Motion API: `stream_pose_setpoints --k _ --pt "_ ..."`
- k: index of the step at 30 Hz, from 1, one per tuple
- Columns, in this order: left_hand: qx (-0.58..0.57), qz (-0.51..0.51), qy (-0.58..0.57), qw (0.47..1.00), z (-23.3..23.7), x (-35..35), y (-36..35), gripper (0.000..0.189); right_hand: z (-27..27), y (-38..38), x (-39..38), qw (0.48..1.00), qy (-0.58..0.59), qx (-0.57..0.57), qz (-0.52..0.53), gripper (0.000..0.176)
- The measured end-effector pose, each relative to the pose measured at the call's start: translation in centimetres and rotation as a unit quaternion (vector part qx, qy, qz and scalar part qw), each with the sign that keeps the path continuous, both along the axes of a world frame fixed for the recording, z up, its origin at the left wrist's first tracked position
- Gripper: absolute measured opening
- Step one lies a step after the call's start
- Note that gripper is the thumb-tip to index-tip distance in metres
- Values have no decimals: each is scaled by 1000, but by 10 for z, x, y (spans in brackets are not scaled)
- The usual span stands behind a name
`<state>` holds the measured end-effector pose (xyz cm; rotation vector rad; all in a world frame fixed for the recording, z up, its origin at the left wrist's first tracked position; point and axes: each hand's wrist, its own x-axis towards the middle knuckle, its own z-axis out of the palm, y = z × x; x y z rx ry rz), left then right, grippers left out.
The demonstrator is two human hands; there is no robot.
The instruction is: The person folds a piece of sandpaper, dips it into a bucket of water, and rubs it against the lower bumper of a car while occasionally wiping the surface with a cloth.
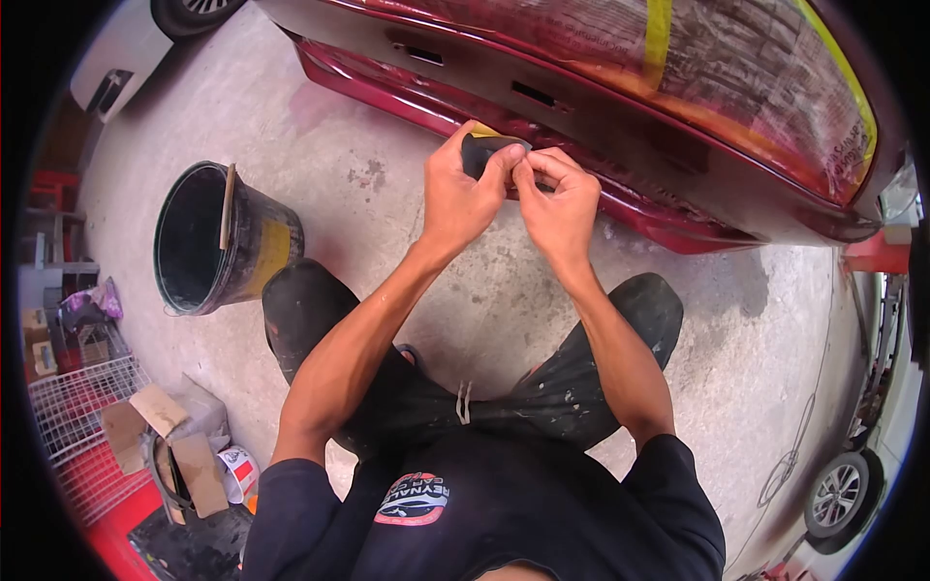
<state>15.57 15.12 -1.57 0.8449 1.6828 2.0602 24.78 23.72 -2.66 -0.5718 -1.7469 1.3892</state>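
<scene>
My left hand point(460, 192) grips a dark sheet of sandpaper point(475, 155), with a strip of yellow point(483, 130) showing at its far edge. My right hand point(562, 205) pinches the sheet's right end, thumb and fingertips pressed together close to the left thumb. Both hands are raised between my knees, in front of the dark red car's bumper point(387, 94). Beyond the hands is a dull, dark red body panel point(620, 121) with rectangular cutouts.
A black bucket point(271, 232) with a stick at its rim stands left of my knee. Yellow tape point(659, 39) and printed paper cover the car's window. Cardboard pieces point(199, 474) and a wire rack point(82, 397) lie lower left. Another car's wheel point(835, 494) is at right.
</scene>
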Motion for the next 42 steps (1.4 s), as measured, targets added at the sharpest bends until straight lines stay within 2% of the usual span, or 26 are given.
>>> stream_pose_setpoints --k 5,7,10,16,20,22,23,26,28,29,32,38,42 --pt "-2 13 -17 1000 -1 -1 4 10 0 -1 -2 998 4 57 -21 8" --pt "1 19 -30 999 4 3 3 10 -2 2 -3 999 15 41 -13 8" --pt "-6 19 18 1000 -2 2 2 11 -1 2 -1 1000 1 28 -7 8" --pt "-9 42 -24 999 -3 0 7 12 2 -2 -1 1000 -3 24 -14 9" --pt "-8 52 41 998 -4 5 7 12 3 3 0 1000 5 -13 8 10" --pt "-15 51 57 997 -8 0 9 13 -6 5 -1 1000 -3 16 0 9" --pt "-16 54 31 998 -9 -3 9 13 -9 6 -1 1000 -7 30 -4 9" --pt "-12 57 -48 997 1 -12 9 14 10 2 -3 989 49 -125 58 13" --pt "-2 45 -101 994 15 -13 6 14 20 9 -3 980 44 -173 82 18" --pt "-12 25 -81 996 16 -12 3 15 22 13 -1 975 43 -198 92 20" --pt "-28 -16 -47 998 17 -8 0 15 21 19 4 971 31 -205 116 21" --pt "11 -42 -76 996 28 -2 0 14 21 19 7 967 32 -198 154 16" --pt "-26 -53 -51 997 23 -4 -1 17 22 19 10 969 39 -187 157 15"
